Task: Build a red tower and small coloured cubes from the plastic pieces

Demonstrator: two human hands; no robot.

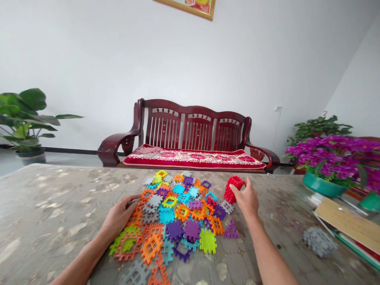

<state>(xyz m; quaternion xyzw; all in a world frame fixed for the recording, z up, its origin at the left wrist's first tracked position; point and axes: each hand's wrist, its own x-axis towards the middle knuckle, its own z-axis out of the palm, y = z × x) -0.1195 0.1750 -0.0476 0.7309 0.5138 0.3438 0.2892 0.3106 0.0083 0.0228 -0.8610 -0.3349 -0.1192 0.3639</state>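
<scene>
Near us, the patterned tabletop point(50, 213) carries a grey stack of notched tiles point(320, 242) at right and, centrally, a lime-green square plastic tile point(208, 240); a purple triangular tile point(231, 236) lies slightly farther. The left hand point(121, 213) rests at the left edge of the multicoloured pile of notched plastic tiles point(166, 215), fingers loosely bent; we cannot tell whether it grips anything. Right of the pile, the right hand point(248, 201) is clamped on a red stack of notched plastic tiles point(228, 194). We judge this stack light and stiff, its layers liable to separate; we would press opposite sides, spanning every layer. Farthest stands a dark-red wooden sofa point(196, 128).
</scene>
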